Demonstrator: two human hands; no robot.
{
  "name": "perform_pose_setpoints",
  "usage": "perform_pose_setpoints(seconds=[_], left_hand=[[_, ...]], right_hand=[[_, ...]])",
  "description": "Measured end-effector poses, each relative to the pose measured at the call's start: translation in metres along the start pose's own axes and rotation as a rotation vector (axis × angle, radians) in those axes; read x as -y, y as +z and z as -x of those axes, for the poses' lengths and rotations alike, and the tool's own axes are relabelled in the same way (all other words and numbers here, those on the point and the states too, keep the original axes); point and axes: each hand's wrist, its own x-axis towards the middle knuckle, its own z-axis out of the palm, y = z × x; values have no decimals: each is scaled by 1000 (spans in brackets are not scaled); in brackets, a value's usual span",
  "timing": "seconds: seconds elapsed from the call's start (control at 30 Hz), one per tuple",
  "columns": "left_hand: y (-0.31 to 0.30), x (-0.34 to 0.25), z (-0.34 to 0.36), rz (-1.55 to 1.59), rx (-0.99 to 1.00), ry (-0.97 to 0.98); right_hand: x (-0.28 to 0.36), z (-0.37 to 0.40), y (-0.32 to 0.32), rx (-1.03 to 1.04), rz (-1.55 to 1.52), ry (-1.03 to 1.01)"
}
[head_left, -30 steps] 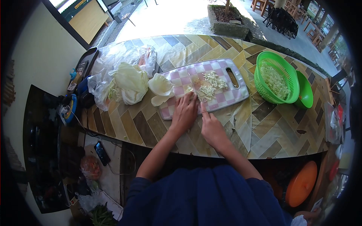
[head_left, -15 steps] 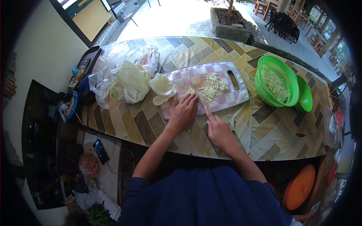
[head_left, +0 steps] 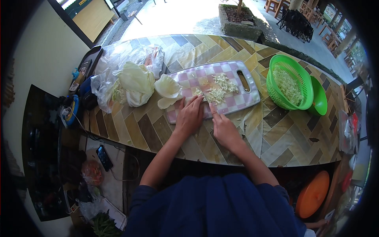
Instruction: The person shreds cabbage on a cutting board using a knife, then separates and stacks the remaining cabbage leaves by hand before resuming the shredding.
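A checkered pink-and-white cutting board [head_left: 244, 103] lies on the table with chopped cabbage [head_left: 222, 88] spread over it. My left hand [head_left: 189, 117] rests on the board's near side, its fingertips pressing on a small bit of cabbage mostly hidden beneath them. Beside it, my right hand [head_left: 226, 128] is closed round the handle of a knife [head_left: 210, 104], index finger stretched along the top. The thin blade sits close to my left fingertips and hardly shows. A loose cabbage leaf [head_left: 169, 90] overlaps the board's left end, next to a partly peeled cabbage [head_left: 137, 84].
Shredded cabbage fills part of a green basket [head_left: 271, 83] on the right, with a green bowl [head_left: 320, 98] partly behind it. Clear plastic bags [head_left: 103, 81] lie at the left. Below the table are a phone [head_left: 104, 158] and an orange lid [head_left: 313, 194]. Another person's hand [head_left: 321, 223] shows lower right.
My right hand and the knife have shifted slightly up and left, nearer my left fingertips. The whole view has moved a little; the cabbage and basket stay in place.
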Motion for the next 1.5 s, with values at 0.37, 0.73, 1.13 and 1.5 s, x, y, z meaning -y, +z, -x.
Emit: perform_pose_setpoints(seconds=[0.37,0.73,1.13,1.5], left_hand=[[4,-6,4,-98,-17,46],[4,-6,4,-115,-17,43],[-1,-5,3,-13,-20,28],[1,-6,5,-49,-31,70]], right_hand=[[7,17,-8,-79,-195,-1],[22,20,-6,46,-42,84],[12,15,-2,10,7,64],[2,15,-17,18,-77,-31]])
